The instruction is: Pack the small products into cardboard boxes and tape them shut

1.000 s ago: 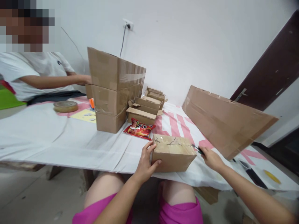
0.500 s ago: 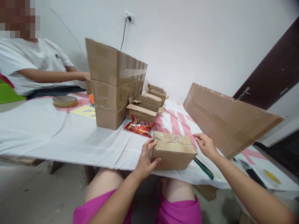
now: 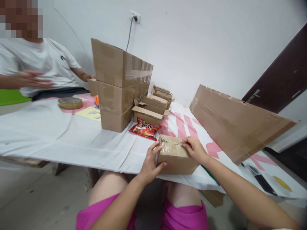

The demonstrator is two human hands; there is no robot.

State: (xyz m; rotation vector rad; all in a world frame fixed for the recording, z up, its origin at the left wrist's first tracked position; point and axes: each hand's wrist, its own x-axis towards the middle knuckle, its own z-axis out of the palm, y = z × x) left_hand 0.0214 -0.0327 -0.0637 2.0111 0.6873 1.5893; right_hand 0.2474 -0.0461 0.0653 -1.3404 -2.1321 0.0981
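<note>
A small taped cardboard box [image 3: 174, 158] sits at the near edge of the white-covered table [image 3: 72, 140]. My left hand [image 3: 151, 163] grips its left end, thumb on the front face and fingers on top. My right hand [image 3: 195, 149] lies on the box's top right, fingers curled and pinching at the torn tape along the seam. A green-handled tool [image 3: 210, 174] lies on the table just right of the box, mostly hidden by my right forearm.
A red snack packet [image 3: 145, 128] lies behind the box. A stack of taped cartons [image 3: 120, 86] and several small open boxes [image 3: 151, 110] stand further back. A long flat cardboard sheet [image 3: 237, 123] leans at right. A tape roll [image 3: 70, 103] lies at left, near a seated person [image 3: 35, 68].
My right hand put down the green-handled tool beside the box and moved left onto the box's top seam. The seated person's hand drew back from the carton stack.
</note>
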